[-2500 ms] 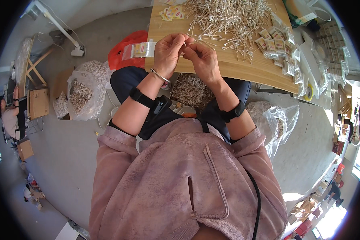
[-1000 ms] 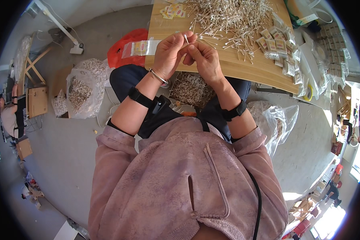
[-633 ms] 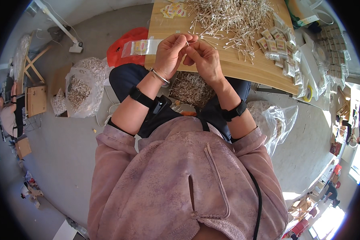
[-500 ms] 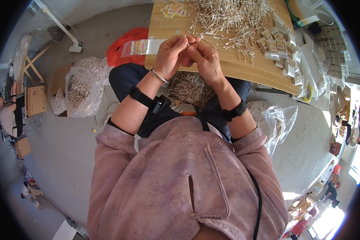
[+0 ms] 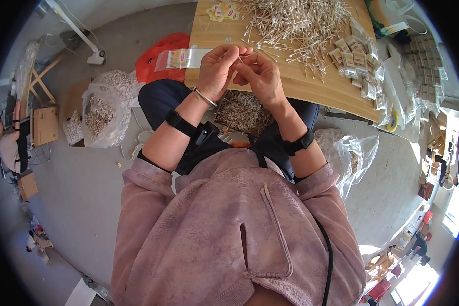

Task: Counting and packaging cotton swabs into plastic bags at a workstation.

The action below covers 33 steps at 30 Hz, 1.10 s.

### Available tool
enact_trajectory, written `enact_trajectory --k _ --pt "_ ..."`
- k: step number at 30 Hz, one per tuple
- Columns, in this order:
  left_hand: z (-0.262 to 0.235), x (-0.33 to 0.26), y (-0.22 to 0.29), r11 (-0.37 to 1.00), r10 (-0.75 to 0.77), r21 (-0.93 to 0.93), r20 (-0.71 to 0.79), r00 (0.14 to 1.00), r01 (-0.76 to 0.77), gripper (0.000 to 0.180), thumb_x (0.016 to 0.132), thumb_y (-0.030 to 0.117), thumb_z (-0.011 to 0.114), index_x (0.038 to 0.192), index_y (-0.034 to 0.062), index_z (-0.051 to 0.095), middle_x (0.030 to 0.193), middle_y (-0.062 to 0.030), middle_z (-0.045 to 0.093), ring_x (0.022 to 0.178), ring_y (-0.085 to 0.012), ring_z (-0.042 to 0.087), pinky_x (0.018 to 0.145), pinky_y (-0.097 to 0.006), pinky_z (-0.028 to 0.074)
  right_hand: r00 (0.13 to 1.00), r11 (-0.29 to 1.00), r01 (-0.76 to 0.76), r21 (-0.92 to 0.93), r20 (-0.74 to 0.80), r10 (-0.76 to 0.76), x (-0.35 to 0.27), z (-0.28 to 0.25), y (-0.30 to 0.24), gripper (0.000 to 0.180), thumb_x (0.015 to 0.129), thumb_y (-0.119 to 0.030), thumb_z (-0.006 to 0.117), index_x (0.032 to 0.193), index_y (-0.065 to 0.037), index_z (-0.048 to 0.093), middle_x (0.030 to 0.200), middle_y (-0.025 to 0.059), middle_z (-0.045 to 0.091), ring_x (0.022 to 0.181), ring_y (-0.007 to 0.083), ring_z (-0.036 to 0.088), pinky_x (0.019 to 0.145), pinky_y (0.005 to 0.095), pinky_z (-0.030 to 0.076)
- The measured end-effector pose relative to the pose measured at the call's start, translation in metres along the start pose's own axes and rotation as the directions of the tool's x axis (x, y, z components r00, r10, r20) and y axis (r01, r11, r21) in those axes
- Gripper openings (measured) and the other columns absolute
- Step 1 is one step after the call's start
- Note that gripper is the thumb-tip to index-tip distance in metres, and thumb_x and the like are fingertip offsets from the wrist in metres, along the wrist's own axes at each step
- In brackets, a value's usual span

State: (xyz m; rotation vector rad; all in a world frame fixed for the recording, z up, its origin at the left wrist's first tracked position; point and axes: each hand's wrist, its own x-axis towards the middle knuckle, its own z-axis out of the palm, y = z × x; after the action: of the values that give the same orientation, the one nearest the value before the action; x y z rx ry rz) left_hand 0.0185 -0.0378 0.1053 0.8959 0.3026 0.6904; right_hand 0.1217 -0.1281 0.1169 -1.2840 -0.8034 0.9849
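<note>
one wooden table [image 5: 311, 86] over grey concrete floor [image 5: 76, 204]

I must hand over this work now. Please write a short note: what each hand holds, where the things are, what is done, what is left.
Left hand: pinching a small bunch of thin sticks at the table edge.
Right hand: fingertips on the same bunch.
Clear sleeve: beside the left hand, at the table corner.
Done: filled packets in a row on the right.
Left: big loose stick pile behind the hands.
</note>
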Motion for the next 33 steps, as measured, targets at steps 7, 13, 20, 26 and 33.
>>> enact_trajectory --k 7,13,20,26,33 --pt "-0.003 -0.006 -0.001 0.995 -0.099 -0.031 -0.017 0.995 0.098 0.02 0.093 0.019 0.057 0.099 0.001 0.063 0.106 -0.0093 0.065 0.089 -0.0142 0.062 0.079 -0.027 0.052 0.998 0.997 -0.016 0.082 0.07 0.01 0.002 -0.003 0.007 0.022 0.096 -0.016 0.048 0.094 0.003 0.058 0.073 0.0081 0.065 0.066 0.0112 0.063 0.061 0.0239 0.053" --pt "0.001 -0.005 0.003 0.991 -0.092 -0.107 -0.049 0.995 0.086 0.02 0.093 0.018 0.057 0.102 0.0009 0.064 0.107 -0.0099 0.065 0.092 -0.0141 0.062 0.081 -0.027 0.051 0.997 0.994 -0.021 0.107 0.072 0.014 0.001 -0.003 0.008 0.021 0.096 -0.015 0.047 0.093 0.003 0.058 0.073 0.0086 0.065 0.064 0.0116 0.063 0.061 0.0242 0.054" --pt "-0.022 -0.013 -0.015 0.992 -0.086 0.09 -0.086 0.993 0.094 0.02 0.093 0.018 0.058 0.105 0.0025 0.063 0.106 -0.0097 0.065 0.097 -0.0138 0.06 0.084 -0.027 0.049 0.993 0.993 -0.111 -0.039 0.024 0.112 -0.004 -0.003 0.012 0.02 0.094 -0.016 0.053 0.094 0.004 0.059 0.072 0.0078 0.065 0.066 0.0112 0.064 0.062 0.0235 0.053" --pt "-0.053 -0.03 -0.031 0.873 -0.188 0.41 -0.219 0.958 0.265 0.025 0.083 0.014 0.07 0.104 0.0021 0.063 0.102 -0.0036 0.066 0.096 -0.0088 0.058 0.087 -0.025 0.046 0.998 0.905 -0.063 -0.421 -0.044 0.049 -0.003 -0.03 0.058 0.015 0.085 -0.016 0.064 0.086 -0.001 0.067 0.071 0.0078 0.065 0.061 0.0156 0.063 0.059 0.0287 0.05" --pt "-0.078 -0.017 -0.03 0.326 0.318 0.945 -0.134 0.939 0.024 0.055 0.067 0.013 0.079 0.116 0.0036 0.055 0.111 -0.0118 0.06 0.105 -0.0279 0.056 0.094 -0.037 0.043 0.936 0.452 0.231 -0.862 0.069 -0.346 0.05 -0.029 0.069 0.014 0.079 -0.022 0.069 0.083 -0.01 0.072 0.08 0.0072 0.062 0.079 0.0258 0.059 0.073 0.0367 0.047"
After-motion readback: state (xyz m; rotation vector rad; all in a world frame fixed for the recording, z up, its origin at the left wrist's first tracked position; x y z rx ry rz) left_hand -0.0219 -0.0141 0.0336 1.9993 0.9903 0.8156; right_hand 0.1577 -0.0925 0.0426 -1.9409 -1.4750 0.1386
